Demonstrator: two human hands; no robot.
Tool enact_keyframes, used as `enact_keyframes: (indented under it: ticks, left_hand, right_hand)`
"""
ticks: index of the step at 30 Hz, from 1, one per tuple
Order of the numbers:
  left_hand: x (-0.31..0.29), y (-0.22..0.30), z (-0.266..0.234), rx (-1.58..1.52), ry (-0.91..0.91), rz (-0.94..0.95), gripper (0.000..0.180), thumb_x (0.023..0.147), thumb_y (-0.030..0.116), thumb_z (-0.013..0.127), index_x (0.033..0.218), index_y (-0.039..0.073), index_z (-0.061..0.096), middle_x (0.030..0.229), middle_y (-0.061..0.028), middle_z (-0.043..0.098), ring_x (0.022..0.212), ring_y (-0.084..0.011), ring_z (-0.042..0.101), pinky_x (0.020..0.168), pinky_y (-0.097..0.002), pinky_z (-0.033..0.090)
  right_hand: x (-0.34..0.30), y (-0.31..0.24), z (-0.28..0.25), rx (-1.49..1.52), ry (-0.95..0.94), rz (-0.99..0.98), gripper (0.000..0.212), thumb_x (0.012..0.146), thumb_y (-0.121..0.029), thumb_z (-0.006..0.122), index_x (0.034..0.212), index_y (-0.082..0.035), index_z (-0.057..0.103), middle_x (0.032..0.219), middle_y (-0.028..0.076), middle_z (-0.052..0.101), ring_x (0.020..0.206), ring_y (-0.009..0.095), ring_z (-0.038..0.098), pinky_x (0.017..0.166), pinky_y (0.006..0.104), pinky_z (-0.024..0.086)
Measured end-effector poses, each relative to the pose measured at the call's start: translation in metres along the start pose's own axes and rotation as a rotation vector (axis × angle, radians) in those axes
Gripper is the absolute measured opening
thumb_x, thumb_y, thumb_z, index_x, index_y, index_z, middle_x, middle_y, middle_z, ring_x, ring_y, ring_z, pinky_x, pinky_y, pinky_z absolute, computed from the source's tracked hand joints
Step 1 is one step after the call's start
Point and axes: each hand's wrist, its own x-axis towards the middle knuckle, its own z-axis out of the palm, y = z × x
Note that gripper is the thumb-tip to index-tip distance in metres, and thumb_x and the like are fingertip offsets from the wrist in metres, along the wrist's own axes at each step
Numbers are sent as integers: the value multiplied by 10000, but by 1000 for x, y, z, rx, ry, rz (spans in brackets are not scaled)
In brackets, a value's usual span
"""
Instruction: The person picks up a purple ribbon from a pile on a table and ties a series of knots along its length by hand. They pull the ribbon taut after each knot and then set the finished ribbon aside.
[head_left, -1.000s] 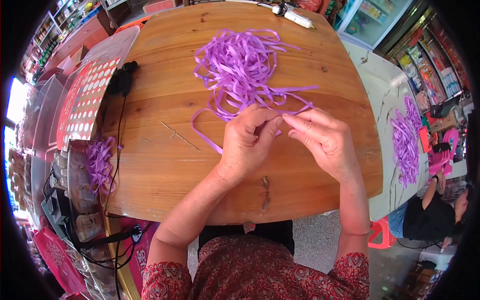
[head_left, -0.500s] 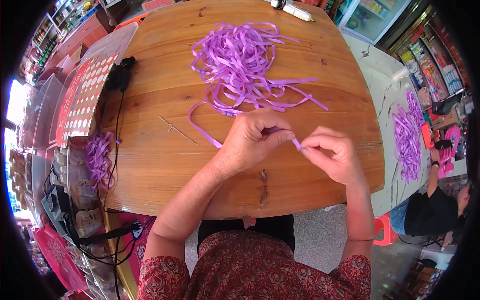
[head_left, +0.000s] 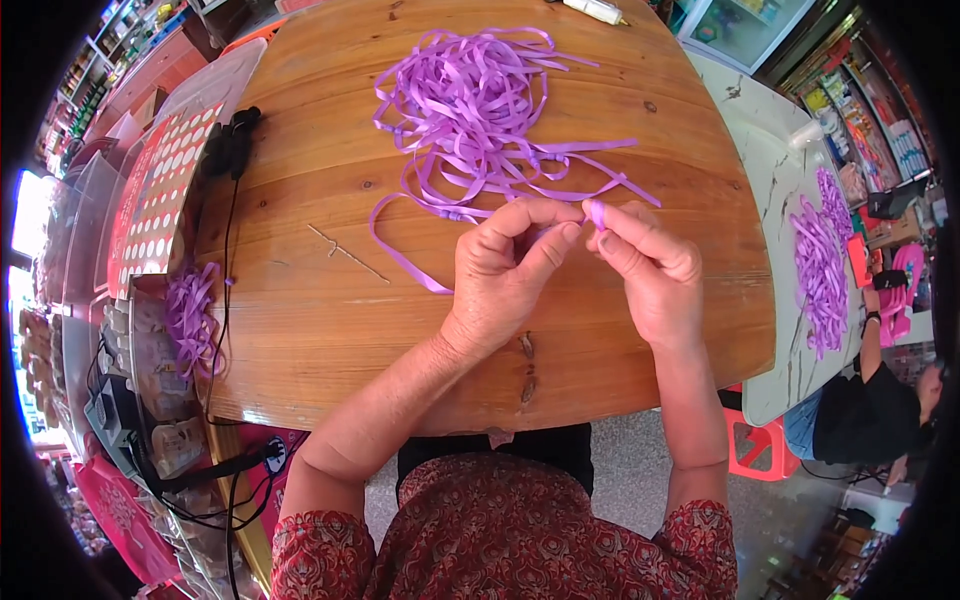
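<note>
Above the near half of the wooden table, both hands pinch one purple ribbon close to its end. My left hand is closed on it with thumb and forefinger, and the strip runs behind that hand. My right hand meets it fingertip to fingertip, with a short bit of ribbon looped over its forefinger. From beneath the left hand a ribbon length curves left and back to a large tangled heap of purple ribbon. Small darker knots or joins show along the strands.
A thin twisted stick or wire lies on the wooden table at left. Beside it are a dotted box, a black cable and more ribbon. At right, another ribbon pile covers part of a white table, near another person.
My right hand has moved up and slightly left, against the left fingertips. The ribbon end now bends over the right forefinger instead of stretching between the hands. The view has shifted a little.
</note>
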Motion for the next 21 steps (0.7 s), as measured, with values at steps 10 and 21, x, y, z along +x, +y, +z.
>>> enact_keyframes:
  ticks: [10,21]
  left_hand:
    - [-3,-7,4,-23,38,-59,77,832,14,658,908,25,648,821,33,572,754,-29,506,671,-180,428]
    - [-3,10,5,-175,44,-190,48,877,56,616,881,21,648,800,37,598,723,-16,502,644,-168,410]
  right_hand:
    - [-2,-4,9,-975,7,-417,292,779,103,627,1043,-20,653,848,42,629,749,111,573,640,222,468]
    - [-1,-3,5,-160,7,89,210,849,64,585,1053,23,607,922,71,638,868,107,600,772,244,487]
